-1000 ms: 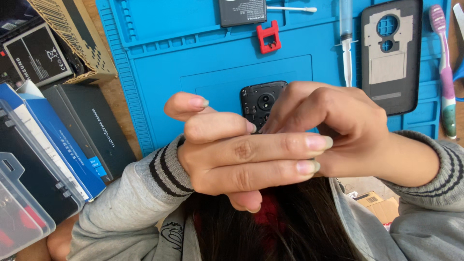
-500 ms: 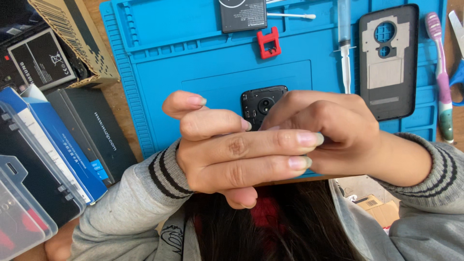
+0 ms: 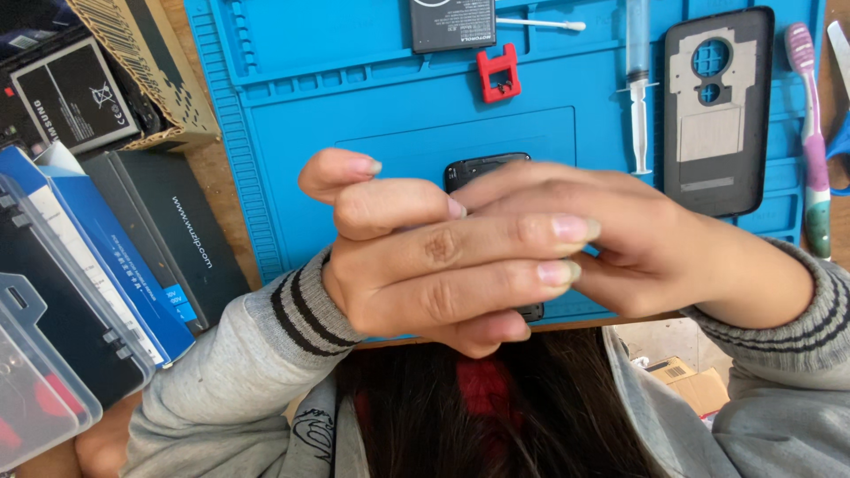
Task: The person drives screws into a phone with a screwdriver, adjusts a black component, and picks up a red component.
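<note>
Both my hands hold a black phone [image 3: 482, 168] above the blue work mat [image 3: 354, 97]. Only the phone's top edge shows above my fingers, and a bit of its lower corner under them. My left hand [image 3: 425, 257] wraps across the front, its fingers stretched to the right. My right hand [image 3: 655, 239] grips the phone from the right side, its fingers tucked behind the left ones. Most of the phone is hidden by the hands.
On the mat lie a black phone back cover [image 3: 717, 111], a syringe [image 3: 639, 80], a red plastic tool [image 3: 500, 75], a black battery [image 3: 453, 22], a cotton swab [image 3: 540, 24]. A toothbrush [image 3: 810, 133] lies at the right; dark and blue boxes [image 3: 115, 257] at the left.
My hands have shifted slightly and closed over the phone, so that its camera ring is now covered. The view has also moved a little.
</note>
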